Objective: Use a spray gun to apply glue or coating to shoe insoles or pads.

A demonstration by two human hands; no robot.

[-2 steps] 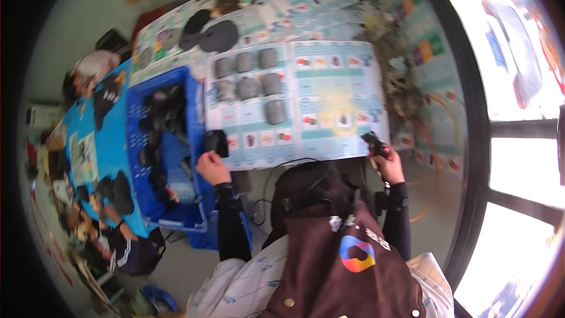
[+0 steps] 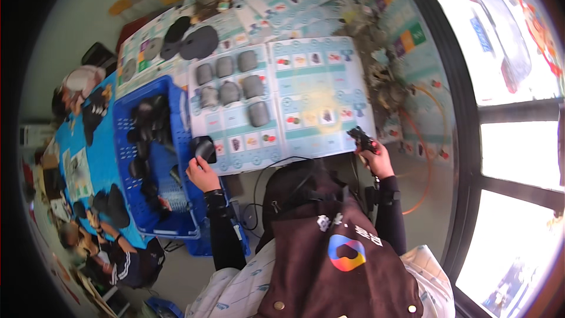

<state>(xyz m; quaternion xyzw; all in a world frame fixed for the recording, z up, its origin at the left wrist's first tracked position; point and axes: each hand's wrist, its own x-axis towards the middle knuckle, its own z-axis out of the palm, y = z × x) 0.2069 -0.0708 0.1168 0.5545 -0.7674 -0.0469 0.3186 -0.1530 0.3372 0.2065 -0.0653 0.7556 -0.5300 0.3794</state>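
Observation:
At the near left corner of the worktable, my left hand [image 2: 203, 174] has its fingers on the near edge of a black rounded, cup-like piece [image 2: 203, 148]. The piece lies tilted there, and the fingertips partly hide its lower edge. Over the table's near right corner, my right hand [image 2: 378, 162] grips a black gun-shaped tool [image 2: 363, 140] with red parts, its front end pointing up and left. Several grey rounded pieces [image 2: 229, 92] stand in uneven rows on the left half of the printed table cover [image 2: 306, 88].
A blue perforated crate [image 2: 187, 185] with black pieces stands left of the table. Flat dark discs [image 2: 199, 42] lie beyond. A black cable [image 2: 259, 182] loops at the near edge; an orange hose [image 2: 431, 159] hangs right. Other people work at a blue table [image 2: 106, 159] far left.
The whole view has shifted, so the table sits further left in it. The black piece has turned under my left hand and shows more of its rounded face. The right hand keeps its grip.

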